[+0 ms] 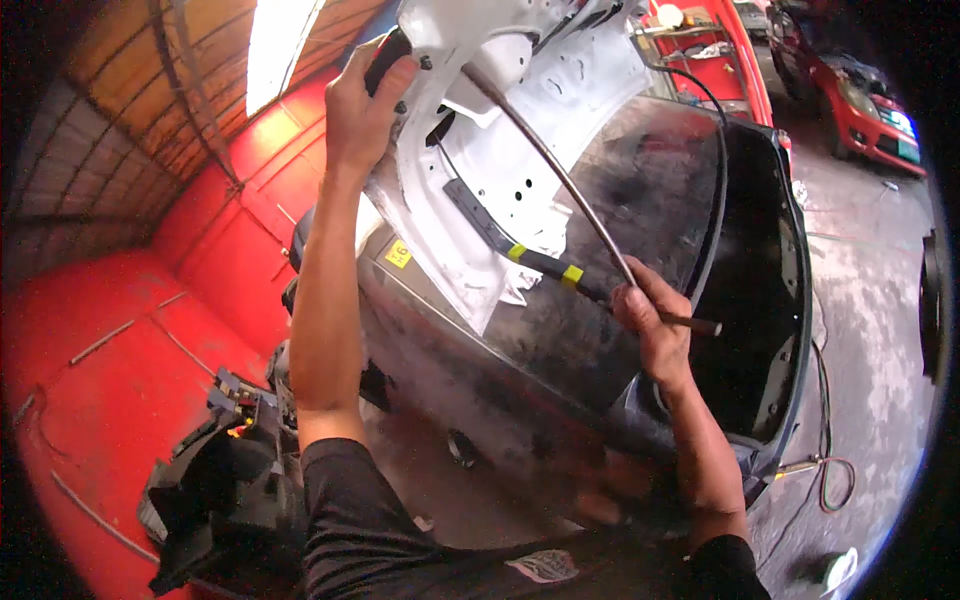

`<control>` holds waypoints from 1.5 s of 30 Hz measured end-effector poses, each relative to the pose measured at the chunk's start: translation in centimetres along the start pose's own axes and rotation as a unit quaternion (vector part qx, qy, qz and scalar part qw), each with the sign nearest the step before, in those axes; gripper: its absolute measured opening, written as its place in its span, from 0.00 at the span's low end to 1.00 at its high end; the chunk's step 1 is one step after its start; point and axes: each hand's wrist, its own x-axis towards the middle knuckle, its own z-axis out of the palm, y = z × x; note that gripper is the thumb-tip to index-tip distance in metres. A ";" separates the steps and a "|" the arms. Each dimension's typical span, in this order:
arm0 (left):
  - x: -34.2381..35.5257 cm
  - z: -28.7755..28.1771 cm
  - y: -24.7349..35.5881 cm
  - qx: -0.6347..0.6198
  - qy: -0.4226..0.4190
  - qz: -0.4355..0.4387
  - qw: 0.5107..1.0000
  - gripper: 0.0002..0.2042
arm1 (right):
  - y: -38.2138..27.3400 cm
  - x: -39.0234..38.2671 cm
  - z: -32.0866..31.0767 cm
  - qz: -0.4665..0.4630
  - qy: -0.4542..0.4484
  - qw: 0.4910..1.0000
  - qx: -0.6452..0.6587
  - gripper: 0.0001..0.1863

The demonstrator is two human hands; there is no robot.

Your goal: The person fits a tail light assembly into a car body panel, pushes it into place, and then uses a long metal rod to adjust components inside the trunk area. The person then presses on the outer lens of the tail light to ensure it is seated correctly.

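In the head view, the white metal panel (500,160) of a car body rises in front of me, and I place everything by it. My left hand (362,115) is at the panel's upper left edge, partly closed, thumb and curled fingers around a dark block (387,62); whether that is loose or fixed to the panel, I cannot tell. My right hand (655,325), below and to the right of the panel, is closed firmly round the lower part of 1 long metal rod (566,178), close to its bend. The rod slants up and left across the front of the panel, its far end near the panel's upper part; I cannot tell whether it goes inside. The short bent end sticks out to the right of my fist.

Along the panel's lower part runs a black strip (480,218) with 2 yellow bands (572,274). A yellow label (397,254) sits on the bodywork just left of the panel. Right of the panel is a dusty dark car surface (650,190), and well beyond it, a red car (868,112). A red wall (90,330) stands left of the panel.
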 end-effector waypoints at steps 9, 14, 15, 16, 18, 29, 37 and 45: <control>0.2 -0.4 -0.9 -0.131 -0.031 -0.040 0.990 0.27 | -1.2 0.1 1.3 -0.232 0.047 0.889 -0.392 0.33; 0.2 0.0 -0.6 -0.127 -0.030 -0.051 0.990 0.25 | 0.2 1.1 1.1 -0.311 0.077 0.857 -0.404 0.32; 0.2 -0.1 -0.5 -0.123 -0.032 -0.050 0.991 0.25 | 0.1 1.3 1.0 -0.322 0.084 0.837 -0.434 0.34; 0.3 -0.2 -0.5 -0.122 -0.031 -0.049 0.991 0.25 | 0.1 1.4 1.0 -0.323 0.084 0.837 -0.434 0.34; 0.4 -0.2 -0.8 -0.114 -0.033 -0.019 0.993 0.25 | 0.1 1.6 1.1 -0.349 0.079 0.824 -0.440 0.34; 0.3 -0.3 -1.3 -0.094 -0.022 -0.036 0.995 0.27 | -0.6 2.2 2.9 -0.415 0.087 0.750 -0.507 0.34; 0.2 -0.3 -0.9 -0.092 -0.022 -0.029 0.995 0.27 | -2.2 1.5 2.4 -0.175 0.013 0.956 -0.234 0.24; 0.3 0.1 -1.0 -0.113 -0.014 -0.020 0.993 0.27 | -2.5 1.8 1.4 -0.016 -0.012 0.997 -0.070 0.27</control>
